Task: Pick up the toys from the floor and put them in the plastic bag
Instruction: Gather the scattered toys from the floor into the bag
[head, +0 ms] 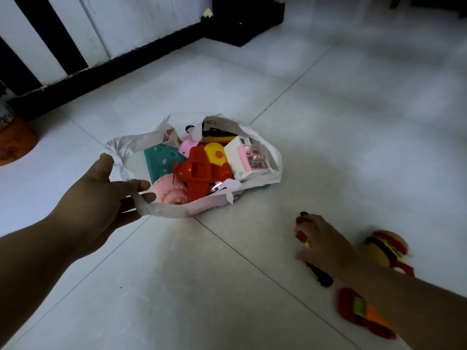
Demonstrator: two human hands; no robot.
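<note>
A white plastic bag point(174, 210) lies open on the tiled floor, holding several toys: a red plane point(202, 173), a teal block point(159, 160), a pink cup point(169, 192), a yellow piece point(214, 154) and a white-and-pink toy appliance point(246, 157). My left hand point(101, 195) grips the bag's near-left rim and holds it open. My right hand point(323, 243) is low at the right, closed around a small toy with red, yellow and black parts point(302, 236). A toy burger point(386, 246) and a red, green and orange toy point(364, 314) lie on the floor beside my right arm.
A black skirting board point(126, 61) runs along the white wall behind the bag. A dark box-like object point(245, 26) stands at the back. An orange object point(15, 142) sits at the left edge. Pale floor tiles point(353, 122) spread to the right.
</note>
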